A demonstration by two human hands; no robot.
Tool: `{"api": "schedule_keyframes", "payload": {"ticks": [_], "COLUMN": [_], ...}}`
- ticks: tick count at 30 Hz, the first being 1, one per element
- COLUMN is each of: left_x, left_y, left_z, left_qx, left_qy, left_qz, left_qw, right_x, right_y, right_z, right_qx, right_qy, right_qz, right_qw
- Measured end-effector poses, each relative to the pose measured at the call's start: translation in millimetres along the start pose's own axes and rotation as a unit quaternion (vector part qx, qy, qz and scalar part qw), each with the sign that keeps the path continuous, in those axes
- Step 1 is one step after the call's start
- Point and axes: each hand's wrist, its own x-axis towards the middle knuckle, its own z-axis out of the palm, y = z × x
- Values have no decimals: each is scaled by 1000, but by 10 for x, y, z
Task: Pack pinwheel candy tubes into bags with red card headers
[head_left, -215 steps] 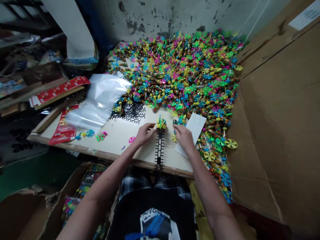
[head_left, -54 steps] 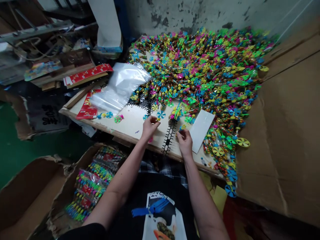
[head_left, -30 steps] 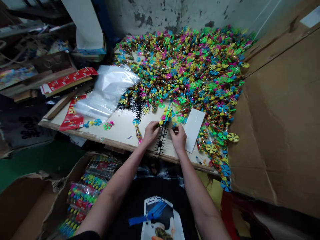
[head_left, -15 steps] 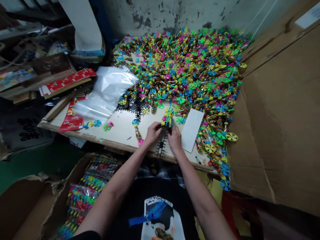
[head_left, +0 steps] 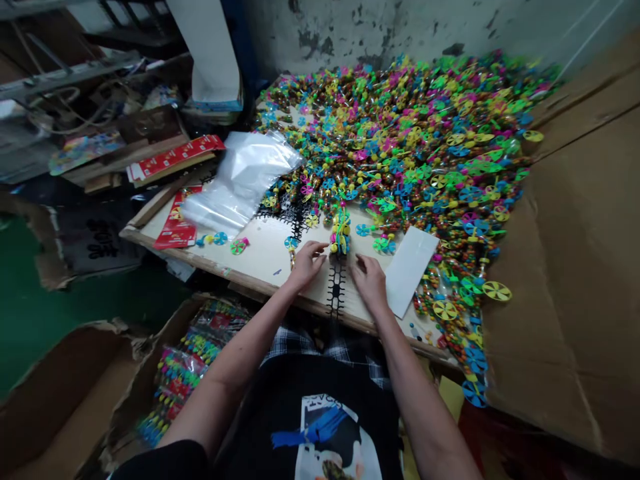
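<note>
A small bundle of yellow, blue and pink toys stands at the far end of a black plastic strip on the table. Just left of the bundle is my left hand, fingers apart and holding nothing. My right hand is on the other side, a little away from the bundle, its fingers loosely curled with no object visible in them. A white card lies to the right of my right hand. One toy with a blue wheel is partly covered by my left hand.
A large heap of colourful candy-filled toys covers the back and right of the table. Clear plastic bags and red cards lie at left. Cardboard boxes stand at right and lower left, the latter holding packed toys.
Both hands have moved off the bundle and apart, the right one further. The bundle stays on the strip. The whole view has shifted, so the table appears further right.
</note>
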Motion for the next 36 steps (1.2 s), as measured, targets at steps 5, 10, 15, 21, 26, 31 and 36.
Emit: {"api": "schedule_keyframes", "payload": {"ticks": [5,10,15,21,26,31,36], "left_x": [-44,10,60,-35,-84,-78,-151], "left_y": [-83,-159,-178,-97,17,60,10], "left_z": [-383,-541,-631,-656,-349,-24,113], "left_qx": [103,306,352,38,-213,-238,-224], "left_qy": [129,169,140,156,140,93,67], "left_qz": [-26,-140,-196,-174,-133,-116,-114], "left_qw": [986,926,904,971,958,960,966], "right_x": [64,522,1064,1239,684,3,-93], "right_y": [-15,152,314,221,-2,-243,-281], "right_z": [-93,-413,-594,-563,-491,-187,-19], "right_qx": [-9,-141,-275,-305,-99,34,26], "right_qy": [51,127,44,-53,39,-25,-23], "right_qz": [3,-9,-45,-48,-25,10,-3], "right_qw": [999,982,959,950,994,999,999]}}
